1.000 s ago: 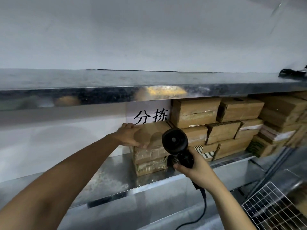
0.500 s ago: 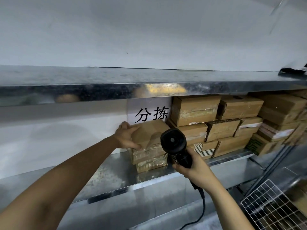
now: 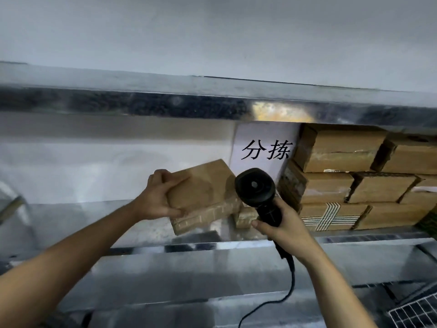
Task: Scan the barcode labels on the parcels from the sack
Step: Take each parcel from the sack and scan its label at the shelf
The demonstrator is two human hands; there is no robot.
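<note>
1. My left hand (image 3: 158,197) grips the left end of a brown cardboard parcel (image 3: 201,185), fingers curled over its top edge, thumb along the bottom.
2. The parcel is tilted, right end higher, lifted above the metal shelf (image 3: 132,223). Its front face is wrapped in clear tape. No barcode label is visible on the sides I can see.
3. My right hand (image 3: 281,227) is wrapped around the handle of a black handheld barcode scanner (image 3: 256,189). The round scanner head sits just right of the parcel and overlaps its right end in view; contact can't be confirmed.
4. The scanner's black cable (image 3: 289,287) drops from below my right hand and curls down toward the bottom edge.
5. A smaller taped box (image 3: 244,217) sits on the shelf between the held parcel and my right hand, partly hidden by the scanner.
6. Right of my right hand: a stack of cardboard boxes (image 3: 354,176), several rows high, filling the shelf up to the upper shelf (image 3: 165,100). One bottom-row box has a striped pattern on its front.
7. Behind the scanner, above both hands: a white paper sign (image 3: 264,147) with two black Chinese characters on the back wall.
8. Far lower right of my right forearm: the corner of a white wire grid (image 3: 418,313).
9. The frame is slightly motion-blurred, so fine print is unreadable.
</note>
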